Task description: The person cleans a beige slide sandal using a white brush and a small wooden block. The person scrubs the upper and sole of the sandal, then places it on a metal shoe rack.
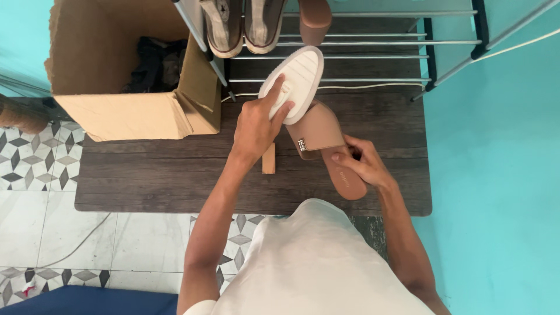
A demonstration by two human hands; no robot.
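A pale cream shirt (318,262) fills the bottom of the view, closest to the camera, with both bare forearms reaching forward from it over a dark wood-grain tabletop (146,175).

The right hand (361,163) grips the heel end of a tan slide sandal (329,149), thumb across the insole and fingers wrapped under the edge, clamped on it. The sandal lies slanted just above the tabletop, its wide strap carrying a small sparkly buckle. The left hand (256,125) presses on a white, ridged, sole-shaped piece (294,81) that sits at the sandal's toe end; the fingers are closed around its lower edge with the index finger stretched along its surface. A small tan block (268,158) stands on the tabletop just below the left wrist.

To the left, an open cardboard box (134,111) rests on the tabletop's back corner; inside it lies something dark and crumpled, too shadowed to identify. Behind the hands, a metal-rod shoe rack (361,42) holds a pair of worn grey sneakers (242,23) and a tan block-heeled shoe (315,20). Patterned tiles (35,157) cover the floor at left; a turquoise wall (496,146) stands at right.
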